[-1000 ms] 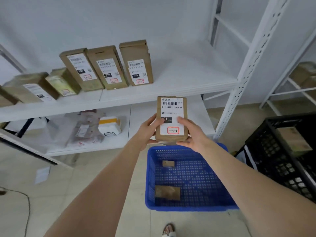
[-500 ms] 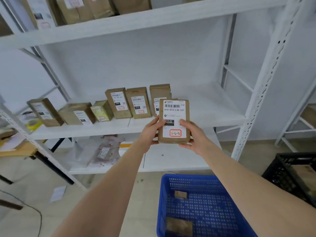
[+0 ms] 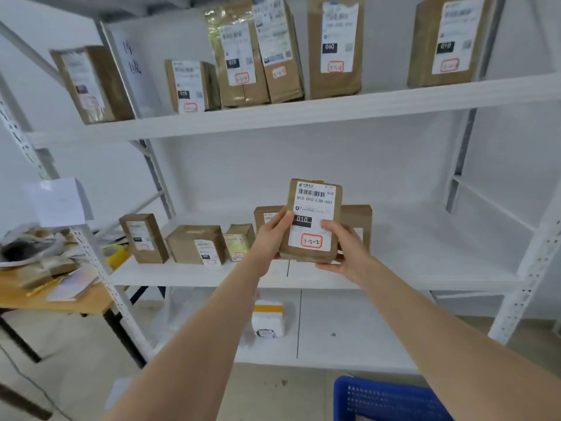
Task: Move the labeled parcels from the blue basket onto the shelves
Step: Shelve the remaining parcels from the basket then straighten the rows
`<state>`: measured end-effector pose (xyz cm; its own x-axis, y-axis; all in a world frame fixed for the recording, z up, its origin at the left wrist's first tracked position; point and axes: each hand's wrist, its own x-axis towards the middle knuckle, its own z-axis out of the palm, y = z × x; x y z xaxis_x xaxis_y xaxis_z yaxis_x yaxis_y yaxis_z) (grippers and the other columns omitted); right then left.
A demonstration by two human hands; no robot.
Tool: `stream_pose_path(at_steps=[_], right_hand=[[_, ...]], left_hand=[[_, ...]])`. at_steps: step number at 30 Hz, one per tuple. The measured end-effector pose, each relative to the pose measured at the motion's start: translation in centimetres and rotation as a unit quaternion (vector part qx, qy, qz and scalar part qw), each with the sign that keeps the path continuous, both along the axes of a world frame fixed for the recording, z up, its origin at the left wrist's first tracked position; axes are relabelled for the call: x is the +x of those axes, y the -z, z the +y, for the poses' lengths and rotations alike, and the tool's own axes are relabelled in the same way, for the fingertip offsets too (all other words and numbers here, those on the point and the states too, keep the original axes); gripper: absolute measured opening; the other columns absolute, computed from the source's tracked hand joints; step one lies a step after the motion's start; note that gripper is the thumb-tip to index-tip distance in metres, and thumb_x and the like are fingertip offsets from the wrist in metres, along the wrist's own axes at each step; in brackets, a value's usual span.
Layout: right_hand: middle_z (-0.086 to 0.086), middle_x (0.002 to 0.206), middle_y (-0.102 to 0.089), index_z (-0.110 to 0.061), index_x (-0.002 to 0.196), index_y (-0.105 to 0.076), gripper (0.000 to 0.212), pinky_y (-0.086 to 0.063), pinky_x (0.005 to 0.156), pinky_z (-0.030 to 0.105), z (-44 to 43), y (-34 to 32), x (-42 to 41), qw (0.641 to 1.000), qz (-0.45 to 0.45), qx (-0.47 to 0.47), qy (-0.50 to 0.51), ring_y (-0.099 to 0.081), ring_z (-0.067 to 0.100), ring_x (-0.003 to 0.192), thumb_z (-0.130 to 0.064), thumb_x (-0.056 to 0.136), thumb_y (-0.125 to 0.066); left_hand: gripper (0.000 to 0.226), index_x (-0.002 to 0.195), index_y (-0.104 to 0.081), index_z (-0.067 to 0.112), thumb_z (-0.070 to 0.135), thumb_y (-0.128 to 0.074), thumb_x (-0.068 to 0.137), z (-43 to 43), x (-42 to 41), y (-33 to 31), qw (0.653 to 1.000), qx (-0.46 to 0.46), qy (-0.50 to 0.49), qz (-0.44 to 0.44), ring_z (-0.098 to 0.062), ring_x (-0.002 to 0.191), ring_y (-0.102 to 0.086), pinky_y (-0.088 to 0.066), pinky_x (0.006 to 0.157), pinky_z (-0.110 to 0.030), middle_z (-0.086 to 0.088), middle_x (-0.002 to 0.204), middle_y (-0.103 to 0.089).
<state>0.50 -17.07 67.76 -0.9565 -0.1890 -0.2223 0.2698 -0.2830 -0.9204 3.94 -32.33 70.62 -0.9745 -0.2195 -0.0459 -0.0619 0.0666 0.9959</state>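
Note:
I hold a small brown parcel (image 3: 312,220) upright in front of the middle shelf (image 3: 425,268); its white label carries a barcode, "010" and a red-boxed handwritten code. My left hand (image 3: 271,235) grips its left edge and my right hand (image 3: 346,247) grips its lower right corner. Only the rim of the blue basket (image 3: 385,399) shows at the bottom right. Several labeled parcels (image 3: 194,243) stand on the middle shelf behind and left of my hands.
The top shelf (image 3: 303,112) carries several taller labeled parcels. On the bottom shelf (image 3: 349,338) lies a white and orange packet (image 3: 268,320). A wooden table (image 3: 60,296) with clutter and a yellow tape roll (image 3: 117,253) stands at the left. White shelf uprights (image 3: 528,278) frame the right side.
The view has tilted up, so the top shelf has come into sight and the basket has dropped to the bottom edge. The parcel has risen with both hands still gripping it.

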Motion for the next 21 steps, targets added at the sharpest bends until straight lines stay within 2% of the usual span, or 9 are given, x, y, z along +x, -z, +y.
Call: stream_pose_path(at_steps=[3,5,8,12,15,21], right_hand=[[0.005,0.108,-0.067,-0.027,0.112,-0.050,0.042,-0.054,0.083,0.054,-4.6,-2.7,-1.2,1.000,0.024,-0.009,-0.004,-0.061,0.027,0.102,-0.033,0.078,-0.073],[0.005,0.107,-0.066,-0.027,0.118,-0.046,0.048,-0.053,0.085,0.054,-7.2,-4.3,-1.9,0.999,0.039,-0.011,-0.006,-0.061,0.026,0.102,-0.032,0.079,-0.073],[0.005,0.103,-0.067,-0.027,0.123,-0.043,0.051,-0.053,0.086,0.053,-10.2,-6.5,-3.0,0.998,0.064,-0.008,-0.017,-0.062,0.024,0.098,-0.032,0.081,-0.072],[0.004,0.100,-0.068,-0.025,0.127,-0.040,0.056,-0.053,0.087,0.053,-13.2,-9.1,-5.1,0.995,0.097,0.002,-0.031,-0.064,0.023,0.098,-0.033,0.081,-0.071],[0.004,0.097,-0.068,-0.025,0.128,-0.041,0.057,-0.054,0.085,0.053,-14.9,-11.0,-6.7,0.991,0.124,0.007,-0.040,-0.064,0.022,0.095,-0.034,0.081,-0.071],[0.003,0.098,-0.068,-0.026,0.128,-0.040,0.056,-0.057,0.082,0.048,-18.2,-14.8,-8.9,0.984,0.171,0.005,-0.044,-0.064,0.021,0.095,-0.036,0.082,-0.069]], left_hand=[[0.022,0.116,-0.052,0.042,0.042,-0.048,0.095,-4.3,-0.6,-2.9,0.999,0.003,0.007,0.041,-0.007,0.078,-0.065,-0.051,0.061,-0.023,0.011,0.091,-0.068],[0.018,0.111,-0.058,0.038,0.039,-0.048,0.096,-6.8,-1.1,-4.4,0.998,-0.003,0.009,0.066,-0.007,0.078,-0.067,-0.053,0.060,-0.022,0.009,0.094,-0.070],[0.025,0.116,-0.060,0.034,0.041,-0.047,0.096,-9.9,-2.3,-6.1,0.997,-0.010,-0.007,0.081,-0.008,0.081,-0.068,-0.054,0.064,-0.026,0.009,0.095,-0.071],[0.033,0.126,-0.055,0.032,0.043,-0.044,0.096,-12.5,-3.9,-8.3,0.995,-0.012,-0.031,0.096,-0.008,0.080,-0.066,-0.049,0.060,-0.022,0.008,0.095,-0.070],[0.032,0.127,-0.052,0.035,0.042,-0.041,0.098,-13.8,-5.0,-10.1,0.992,-0.018,-0.048,0.119,-0.008,0.078,-0.065,-0.047,0.060,-0.022,0.009,0.091,-0.069],[0.036,0.129,-0.054,0.031,0.042,-0.040,0.098,-16.5,-6.4,-14.0,0.983,-0.042,-0.059,0.169,-0.006,0.084,-0.066,-0.049,0.056,-0.017,0.009,0.100,-0.069]])
